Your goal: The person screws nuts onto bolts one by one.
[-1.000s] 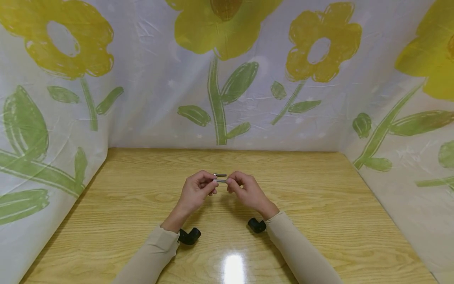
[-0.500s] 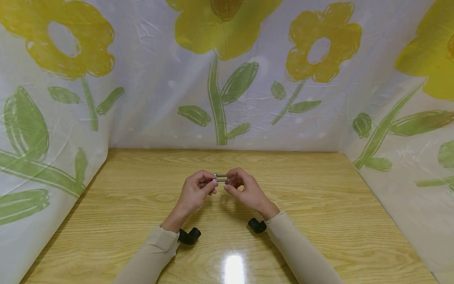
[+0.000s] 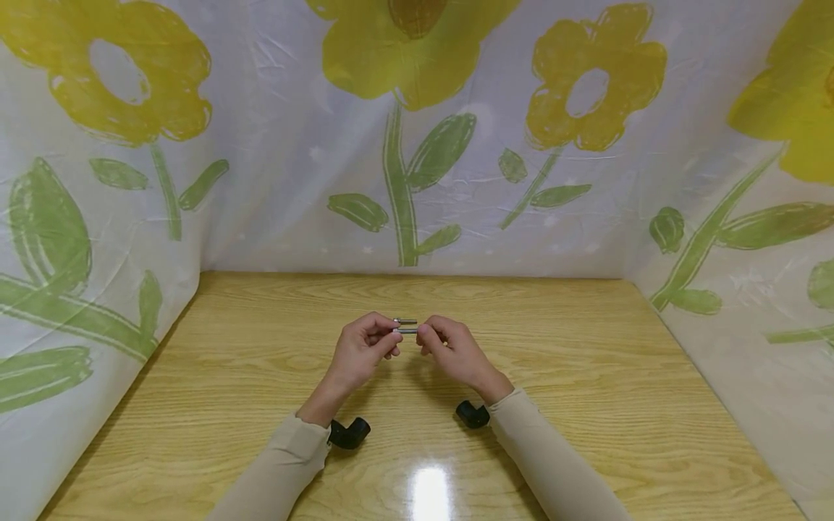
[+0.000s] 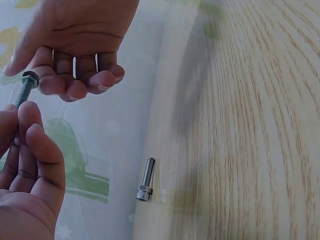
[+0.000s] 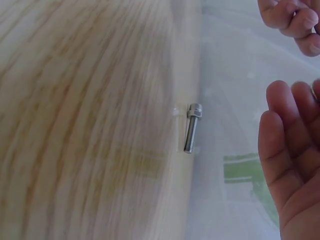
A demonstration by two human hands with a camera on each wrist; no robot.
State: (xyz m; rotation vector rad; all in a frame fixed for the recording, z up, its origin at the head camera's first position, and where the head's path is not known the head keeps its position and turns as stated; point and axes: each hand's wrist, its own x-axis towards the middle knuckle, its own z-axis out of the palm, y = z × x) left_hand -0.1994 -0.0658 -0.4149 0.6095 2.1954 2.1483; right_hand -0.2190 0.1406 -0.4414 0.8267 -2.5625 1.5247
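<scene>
My left hand (image 3: 357,354) pinches a metal bolt (image 3: 407,331) between thumb and forefinger and holds it level above the table. At the bolt's right end, the thumb and forefinger of my right hand (image 3: 459,352) close around a hex nut (image 4: 31,78), which shows on the threaded tip in the left wrist view. Right-hand fingers cover that end in the head view. A second bolt (image 5: 192,127), with a nut up near its cylindrical head, lies on the table just beyond the hands. The left fingers hide the head of the held bolt.
The wooden table (image 3: 554,325) is bordered at the back and sides by a white curtain (image 3: 274,181) with printed yellow flowers. A black elbow-shaped piece (image 3: 350,433) shows at the left wrist, and a similar black piece (image 3: 472,414) at the right.
Half a second ago my right thumb and forefinger were spread apart around the nut; now they have come together on it again. The left hand and the bolt on the table stay put.
</scene>
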